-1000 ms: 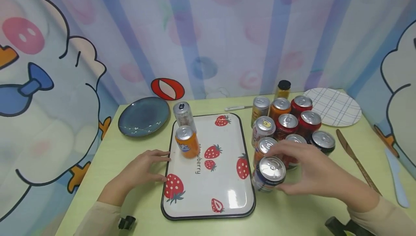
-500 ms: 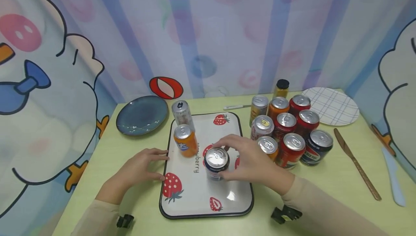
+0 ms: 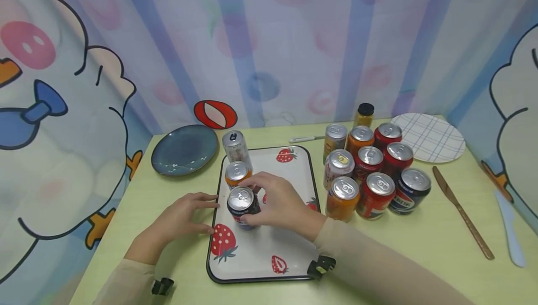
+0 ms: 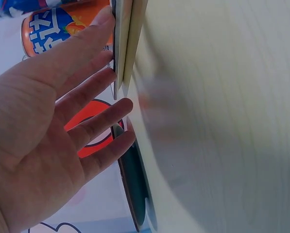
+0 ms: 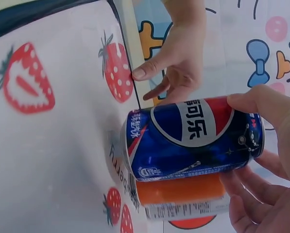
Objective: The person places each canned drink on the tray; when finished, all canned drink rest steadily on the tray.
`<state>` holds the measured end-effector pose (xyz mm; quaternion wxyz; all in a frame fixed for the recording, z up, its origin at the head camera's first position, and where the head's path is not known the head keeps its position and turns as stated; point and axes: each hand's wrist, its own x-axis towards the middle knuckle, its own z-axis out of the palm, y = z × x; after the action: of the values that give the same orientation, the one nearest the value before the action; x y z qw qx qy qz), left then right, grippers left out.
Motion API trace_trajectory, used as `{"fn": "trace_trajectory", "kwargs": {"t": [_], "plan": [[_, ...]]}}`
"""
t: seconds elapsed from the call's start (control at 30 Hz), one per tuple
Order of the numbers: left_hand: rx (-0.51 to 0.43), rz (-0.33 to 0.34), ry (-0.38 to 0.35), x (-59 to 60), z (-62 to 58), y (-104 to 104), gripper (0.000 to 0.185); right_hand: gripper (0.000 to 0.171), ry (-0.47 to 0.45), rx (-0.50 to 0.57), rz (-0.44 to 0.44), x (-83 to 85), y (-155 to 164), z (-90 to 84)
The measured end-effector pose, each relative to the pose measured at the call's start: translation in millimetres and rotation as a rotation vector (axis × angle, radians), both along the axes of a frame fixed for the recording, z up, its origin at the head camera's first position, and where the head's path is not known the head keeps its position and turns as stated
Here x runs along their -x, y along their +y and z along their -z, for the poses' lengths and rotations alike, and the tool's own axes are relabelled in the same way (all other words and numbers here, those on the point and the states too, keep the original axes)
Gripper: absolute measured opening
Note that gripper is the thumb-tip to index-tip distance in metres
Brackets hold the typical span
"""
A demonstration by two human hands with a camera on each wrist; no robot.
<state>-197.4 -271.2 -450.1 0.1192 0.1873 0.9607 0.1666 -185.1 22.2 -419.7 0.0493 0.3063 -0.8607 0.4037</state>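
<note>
My right hand (image 3: pixel 279 206) grips a blue Pepsi can (image 5: pixel 193 138) near its top, thumb on one side and fingers on the other. The can is upright over the left part of a white strawberry-print tray (image 3: pixel 252 260), just in front of an orange soda can (image 3: pixel 237 172); whether its base touches the tray I cannot tell. Behind the orange can stands a silver can (image 3: pixel 235 143). At the tray's left edge, my left hand (image 3: pixel 180 218) has its fingers extended, with thumb and fingertips at the rim; in the left wrist view its fingers (image 4: pixel 98 116) are spread and hold nothing.
Right of the tray stand several soda cans (image 3: pixel 370 155) in a tight group, with a black-capped jar (image 3: pixel 364 114) behind. A checked plate (image 3: pixel 433 139), brown knife (image 3: pixel 462 211) and pale blue knife (image 3: pixel 510 230) lie farther right. A dark plate (image 3: pixel 185 150) lies back left.
My right hand has carried the Pepsi can leftward from beside the can group, across the tray, to the front of the orange can. My left hand has stayed at the tray's edge.
</note>
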Motion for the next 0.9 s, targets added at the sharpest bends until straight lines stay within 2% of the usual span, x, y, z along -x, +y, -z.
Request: {"fn": "trace_trajectory", "kwargs": {"t": [0.3, 0.53, 0.7, 0.9], "plan": [[-0.012, 0.009, 0.001, 1.1, 1.7, -0.3, 0.060, 0.064, -0.017, -0.024, 0.030, 1.4, -15.2, 9.1], [0.019, 0.008, 0.019, -1.9, 0.6, -1.5, 0.062, 0.065, -0.010, -0.023, 0.012, 0.8, -19.4, 10.7], [0.031, 0.011, 0.026, -1.7, -1.1, 0.7, 0.061, 0.069, -0.029, -0.028, 0.022, -2.5, -14.1, 9.5], [0.022, -0.006, -0.005, -1.0, -0.9, 2.0, 0.063, 0.065, -0.048, -0.023, -0.022, -8.4, 7.8, 3.0]]}}
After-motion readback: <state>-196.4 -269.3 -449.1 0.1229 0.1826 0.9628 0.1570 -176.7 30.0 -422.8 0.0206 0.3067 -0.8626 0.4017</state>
